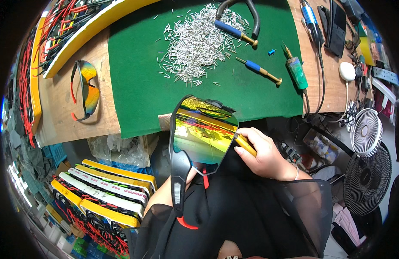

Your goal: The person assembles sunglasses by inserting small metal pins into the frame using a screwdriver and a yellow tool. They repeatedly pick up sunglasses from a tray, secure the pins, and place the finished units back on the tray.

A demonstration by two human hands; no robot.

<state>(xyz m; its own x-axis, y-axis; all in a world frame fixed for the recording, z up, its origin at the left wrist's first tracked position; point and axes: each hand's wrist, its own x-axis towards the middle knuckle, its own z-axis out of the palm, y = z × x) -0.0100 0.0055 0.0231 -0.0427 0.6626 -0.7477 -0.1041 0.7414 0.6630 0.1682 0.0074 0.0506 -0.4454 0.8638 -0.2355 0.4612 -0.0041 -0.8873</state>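
Wraparound sunglasses (204,131) with a yellow-green mirrored lens and a black frame hang over my lap, just off the table's front edge. One black temple (179,187) with a red tip points down towards me. My left hand (190,177) is behind the sunglasses; its fingers are hidden, and only the wrist and forearm show. On the lens's right side, my right hand (264,153) is closed round the yellow handle of a slim tool (245,145). The tool's front end meets the lens edge; its tip is too small to make out.
A pile of small metal pins (197,45) covers part of the green mat (135,86). Nearby lie blue-and-brass screwdrivers (260,70) and a green electric tool (297,73). Orange-lensed sunglasses (88,90) rest left. Frame-filled racks (109,185) stand lower left, fans (366,131) at right.
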